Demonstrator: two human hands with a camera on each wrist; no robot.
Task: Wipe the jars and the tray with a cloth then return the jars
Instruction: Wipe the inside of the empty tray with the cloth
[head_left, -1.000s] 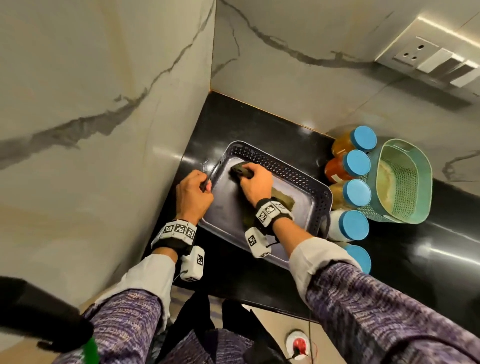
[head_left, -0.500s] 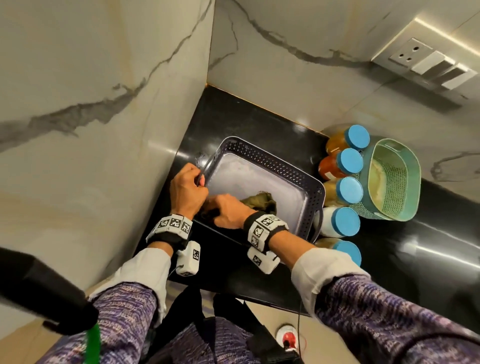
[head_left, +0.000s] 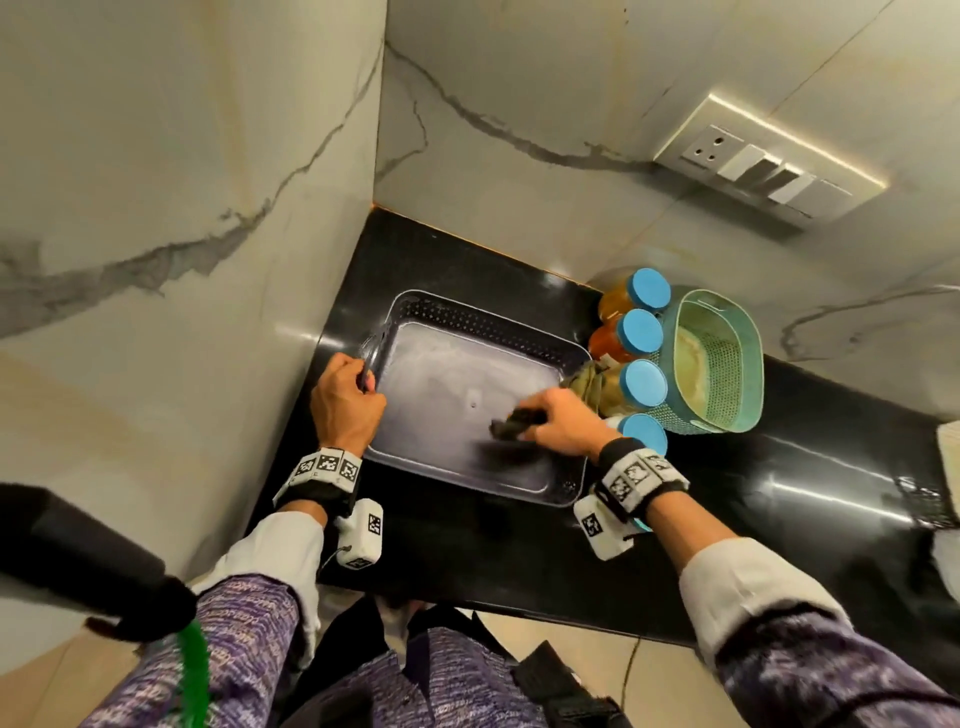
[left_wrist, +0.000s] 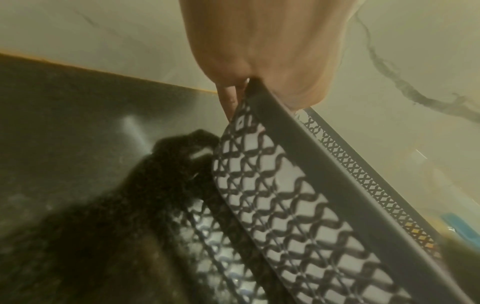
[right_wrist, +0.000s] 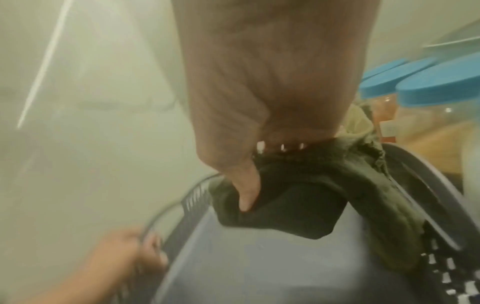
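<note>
A grey tray (head_left: 447, 379) with perforated walls lies on the black counter, nothing in it but the cloth. My left hand (head_left: 345, 402) grips the rim of its left wall (left_wrist: 298, 131), thumb inside and fingers outside. My right hand (head_left: 558, 423) holds a dark green cloth (right_wrist: 298, 205) bunched under its fingers, pressed on the tray floor near the right wall; part of the cloth (head_left: 589, 382) trails over that wall. Several jars with blue lids (head_left: 644, 384) stand in a row just right of the tray.
A teal perforated basket (head_left: 727, 410) sits right of the jars. Marble walls close the corner at left and behind. A switch plate (head_left: 769, 169) is on the back wall. The counter's front edge (head_left: 519, 608) runs near my body.
My right hand has swept the cloth from the tray's near left corner across the floor to the right side. The left hand keeps its grip on the left rim.
</note>
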